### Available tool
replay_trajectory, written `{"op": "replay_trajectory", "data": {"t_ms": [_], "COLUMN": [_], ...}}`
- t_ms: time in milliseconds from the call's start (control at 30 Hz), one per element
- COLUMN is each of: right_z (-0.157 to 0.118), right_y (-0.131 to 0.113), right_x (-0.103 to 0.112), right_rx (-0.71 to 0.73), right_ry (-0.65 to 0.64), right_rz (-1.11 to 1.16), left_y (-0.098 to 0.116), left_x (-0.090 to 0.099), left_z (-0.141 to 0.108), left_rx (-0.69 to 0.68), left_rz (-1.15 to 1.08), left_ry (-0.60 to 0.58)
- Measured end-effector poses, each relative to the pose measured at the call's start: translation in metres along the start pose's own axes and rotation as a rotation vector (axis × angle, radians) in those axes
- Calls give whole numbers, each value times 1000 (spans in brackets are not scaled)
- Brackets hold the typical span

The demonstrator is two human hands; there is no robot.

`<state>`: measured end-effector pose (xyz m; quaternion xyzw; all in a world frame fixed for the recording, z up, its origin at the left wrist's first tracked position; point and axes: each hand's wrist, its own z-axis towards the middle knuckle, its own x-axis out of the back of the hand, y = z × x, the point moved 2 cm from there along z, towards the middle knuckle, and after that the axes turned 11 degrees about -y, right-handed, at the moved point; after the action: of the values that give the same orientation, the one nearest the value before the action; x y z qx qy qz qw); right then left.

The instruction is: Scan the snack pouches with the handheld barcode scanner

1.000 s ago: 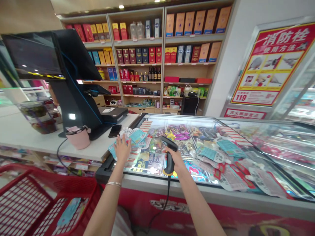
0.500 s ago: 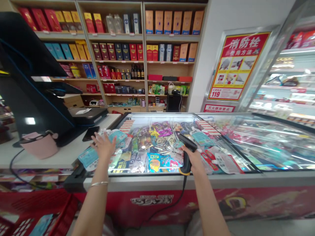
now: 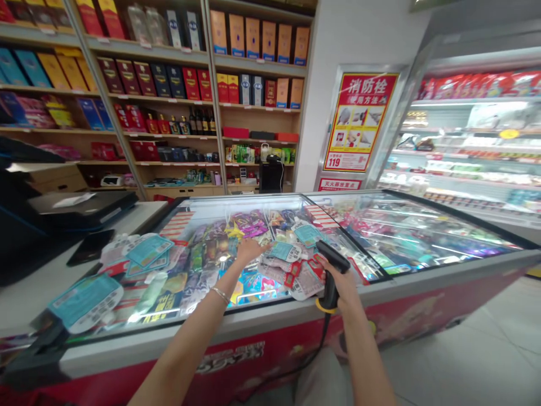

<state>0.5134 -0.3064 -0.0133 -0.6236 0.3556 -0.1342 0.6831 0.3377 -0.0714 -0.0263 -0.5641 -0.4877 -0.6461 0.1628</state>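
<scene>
At 4 o'clock in the head view, the right hand (image 3: 342, 286) clasps a scanner (image 3: 333, 258); at 7, the left hand (image 3: 249, 251), thumb spread, looks empty. Pouches (image 3: 305, 282) lie heaped at 5 and 8; which are done or left, I cannot tell.

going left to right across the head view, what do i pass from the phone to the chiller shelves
phone → bracelet → left hand → scanner → chiller shelves
</scene>
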Motion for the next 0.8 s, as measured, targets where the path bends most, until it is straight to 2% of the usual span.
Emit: {"op": "replay_trajectory", "data": {"t_ms": [100, 233, 400, 500, 600, 700, 800], "right_z": [3, 8, 11, 9, 4, -3, -9], "right_y": [5, 12, 14, 13, 7, 0, -6], "right_x": [5, 7, 4, -2, -12, -24, -38], "right_rx": [-2, -36, -51, -61, -45, -28, -6], "right_ry": [2, 12, -4, -3, -29, -87, -176], "right_rz": [0, -22, -29, -48, -57, -97, -179], "left_y": [-1, 1, 3, 4, 5, 5, 2], "left_x": [-6, -13, -15, -7, 5, 18, 32], "left_z": [8, 10, 9, 7, 1, -8, -16], "left_rx": [58, 90, -18, -172, -321, -383, -391], "left_rz": [-53, -134, -221, -473, -828, -1147, -1375], "left_ry": [-14, 29, 136, 196, 157, 101, 117]}}
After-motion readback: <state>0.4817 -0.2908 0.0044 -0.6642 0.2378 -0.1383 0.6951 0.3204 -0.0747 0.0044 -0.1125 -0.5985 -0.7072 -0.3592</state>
